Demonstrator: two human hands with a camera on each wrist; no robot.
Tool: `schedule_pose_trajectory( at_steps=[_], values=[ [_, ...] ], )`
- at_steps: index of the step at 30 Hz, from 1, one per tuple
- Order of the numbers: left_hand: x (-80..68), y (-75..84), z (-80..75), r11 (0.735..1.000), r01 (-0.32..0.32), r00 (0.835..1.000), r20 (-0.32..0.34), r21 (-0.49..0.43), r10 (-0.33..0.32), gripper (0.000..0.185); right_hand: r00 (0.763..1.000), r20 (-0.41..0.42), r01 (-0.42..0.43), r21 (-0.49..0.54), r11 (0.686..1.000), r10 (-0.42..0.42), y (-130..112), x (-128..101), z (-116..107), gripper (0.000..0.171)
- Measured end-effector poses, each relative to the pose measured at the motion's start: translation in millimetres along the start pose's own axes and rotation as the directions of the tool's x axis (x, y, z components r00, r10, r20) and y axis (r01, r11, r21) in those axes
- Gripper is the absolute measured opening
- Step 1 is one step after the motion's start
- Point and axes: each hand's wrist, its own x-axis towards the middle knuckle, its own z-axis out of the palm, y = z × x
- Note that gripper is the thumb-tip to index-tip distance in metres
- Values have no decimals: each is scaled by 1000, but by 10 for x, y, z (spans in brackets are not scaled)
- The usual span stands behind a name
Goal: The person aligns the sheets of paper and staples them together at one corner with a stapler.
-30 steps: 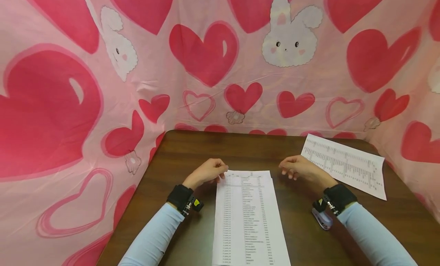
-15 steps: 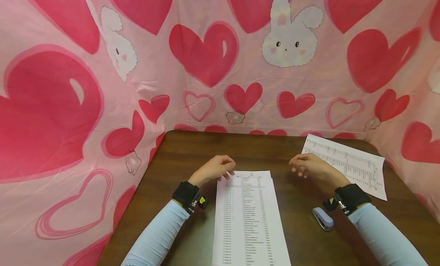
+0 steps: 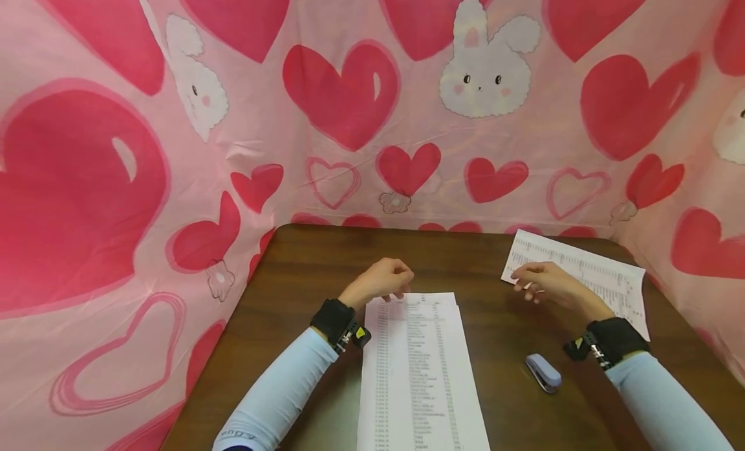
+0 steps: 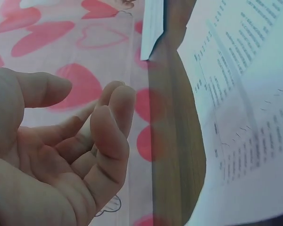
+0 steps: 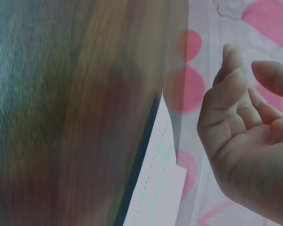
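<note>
My left hand (image 3: pixel 384 279) hovers over the top edge of a printed paper stack (image 3: pixel 416 373) in the middle of the table. In the left wrist view its fingers (image 4: pixel 111 141) are loosely curled, with a gap to the thumb and nothing held. My right hand (image 3: pixel 541 283) is in front of a second printed sheet (image 3: pixel 605 276) at the back right, hiding part of it. The right wrist view shows loosely bent fingers (image 5: pixel 221 103) with nothing between them and the thumb. A small purple stapler (image 3: pixel 544 373) lies to the right of the stack.
The dark wooden table (image 3: pixel 326 257) ends at a pink curtain (image 3: pixel 262 114) with red hearts and rabbits, which stands behind it and along both sides. A wrist camera is strapped to each wrist.
My left hand has moved right along the top of the stack. My right hand has moved right, towards the back-right sheet, uncovering the stapler fully. The view has shifted slightly.
</note>
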Motion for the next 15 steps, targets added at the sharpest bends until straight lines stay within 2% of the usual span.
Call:
schedule_pose_trajectory(
  at_steps=[6,15],
  values=[
    [86,106,79,1000,-2,1000,2,1,2,28,999,-13,-43,3,999,43,16,-36,-74,50],
    [228,278,263,995,-54,999,-1,87,54,29,998,-18,-62,34,997,62,107,-86,-187,46]
  ],
)
